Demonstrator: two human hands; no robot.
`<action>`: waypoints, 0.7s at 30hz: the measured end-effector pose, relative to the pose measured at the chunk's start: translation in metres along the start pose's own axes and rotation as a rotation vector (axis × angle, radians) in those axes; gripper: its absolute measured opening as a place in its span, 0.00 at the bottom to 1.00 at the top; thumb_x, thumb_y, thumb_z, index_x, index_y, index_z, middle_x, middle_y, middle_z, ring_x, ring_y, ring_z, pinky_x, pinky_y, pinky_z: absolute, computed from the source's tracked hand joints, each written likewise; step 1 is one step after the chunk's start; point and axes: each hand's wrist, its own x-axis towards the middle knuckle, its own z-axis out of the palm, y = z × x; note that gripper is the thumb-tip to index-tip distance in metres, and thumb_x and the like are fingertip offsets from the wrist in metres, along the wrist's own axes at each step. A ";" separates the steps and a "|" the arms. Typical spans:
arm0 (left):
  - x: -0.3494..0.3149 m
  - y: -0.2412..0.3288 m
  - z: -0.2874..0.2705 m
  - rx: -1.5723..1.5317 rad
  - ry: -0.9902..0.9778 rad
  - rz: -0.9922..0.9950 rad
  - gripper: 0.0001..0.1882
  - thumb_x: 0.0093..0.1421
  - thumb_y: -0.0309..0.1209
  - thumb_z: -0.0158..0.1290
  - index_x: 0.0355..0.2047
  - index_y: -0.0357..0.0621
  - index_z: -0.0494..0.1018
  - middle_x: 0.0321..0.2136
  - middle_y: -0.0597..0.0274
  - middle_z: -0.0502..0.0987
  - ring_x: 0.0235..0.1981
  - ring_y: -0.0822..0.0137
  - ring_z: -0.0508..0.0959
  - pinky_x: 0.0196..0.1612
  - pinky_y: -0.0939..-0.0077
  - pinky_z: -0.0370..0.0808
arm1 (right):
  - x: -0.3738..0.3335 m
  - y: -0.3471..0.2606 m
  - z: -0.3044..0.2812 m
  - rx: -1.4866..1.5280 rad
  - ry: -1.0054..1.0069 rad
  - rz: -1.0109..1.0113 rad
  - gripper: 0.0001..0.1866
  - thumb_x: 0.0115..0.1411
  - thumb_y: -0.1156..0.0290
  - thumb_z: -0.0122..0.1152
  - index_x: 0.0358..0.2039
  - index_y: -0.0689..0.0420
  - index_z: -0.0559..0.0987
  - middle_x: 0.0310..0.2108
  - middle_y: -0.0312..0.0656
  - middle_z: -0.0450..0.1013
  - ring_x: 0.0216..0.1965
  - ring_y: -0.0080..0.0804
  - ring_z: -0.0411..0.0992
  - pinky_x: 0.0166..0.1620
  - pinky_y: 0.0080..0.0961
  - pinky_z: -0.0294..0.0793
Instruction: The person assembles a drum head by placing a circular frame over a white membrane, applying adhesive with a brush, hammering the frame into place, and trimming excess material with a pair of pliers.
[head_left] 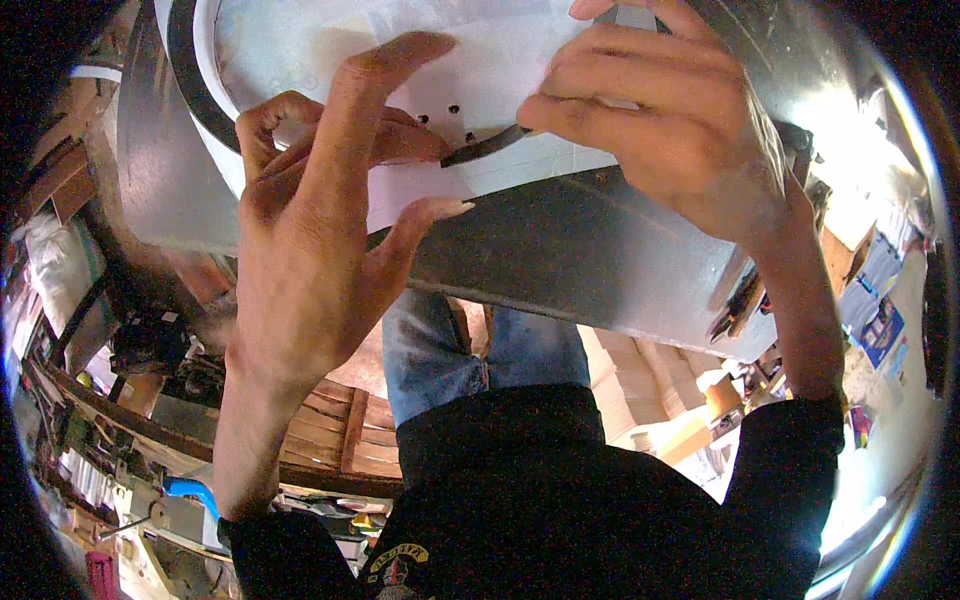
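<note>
A pale, round-edged panel [400,205] lies on a grey metal sheet [560,245] in front of me. A narrow black strip [484,147] follows the panel's curved near edge between my hands. My right hand [670,115] pinches this strip between thumb and fingers, from the right. My left hand [310,215] reaches over the panel's near left edge, its thumb and index finger spread wide. Its other fingers are bent, their tips beside the strip's left end; whether they press on it I cannot tell. Several small dark spots [453,109] show on the panel between the hands.
A black band [188,75] curves round the panel's left side. The metal sheet's near edge runs above my jeans [430,345]. Wooden slats [325,430] and a blue curved object [190,490] are at lower left; stacked brown sheets [635,385] lie right of my legs.
</note>
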 end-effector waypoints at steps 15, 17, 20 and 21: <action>0.003 0.002 0.002 -0.068 0.060 0.057 0.36 0.51 0.24 0.63 0.60 0.54 0.65 0.32 0.67 0.83 0.38 0.66 0.81 0.53 0.67 0.60 | 0.002 -0.010 -0.011 -0.221 -0.171 -0.016 0.13 0.43 0.74 0.64 0.32 0.55 0.85 0.29 0.35 0.78 0.36 0.30 0.76 0.56 0.37 0.70; 0.000 -0.002 0.011 -0.210 0.056 -0.042 0.34 0.53 0.19 0.60 0.60 0.53 0.65 0.32 0.67 0.83 0.40 0.68 0.82 0.57 0.65 0.58 | -0.006 -0.007 0.000 -0.277 -0.189 -0.006 0.12 0.44 0.73 0.64 0.32 0.55 0.84 0.30 0.34 0.78 0.37 0.29 0.76 0.57 0.35 0.69; 0.001 0.006 0.005 0.085 0.041 -0.052 0.33 0.55 0.19 0.57 0.62 0.51 0.64 0.34 0.67 0.83 0.43 0.69 0.82 0.61 0.61 0.55 | -0.012 -0.013 0.000 -0.323 -0.190 0.063 0.12 0.47 0.69 0.63 0.35 0.50 0.83 0.38 0.32 0.77 0.50 0.30 0.72 0.60 0.32 0.67; 0.004 0.011 0.004 0.083 -0.018 -0.071 0.34 0.56 0.19 0.57 0.63 0.49 0.63 0.33 0.68 0.82 0.42 0.70 0.81 0.61 0.61 0.55 | -0.022 -0.020 0.003 -0.384 -0.117 0.110 0.15 0.49 0.69 0.63 0.40 0.49 0.83 0.43 0.33 0.77 0.55 0.31 0.69 0.61 0.31 0.66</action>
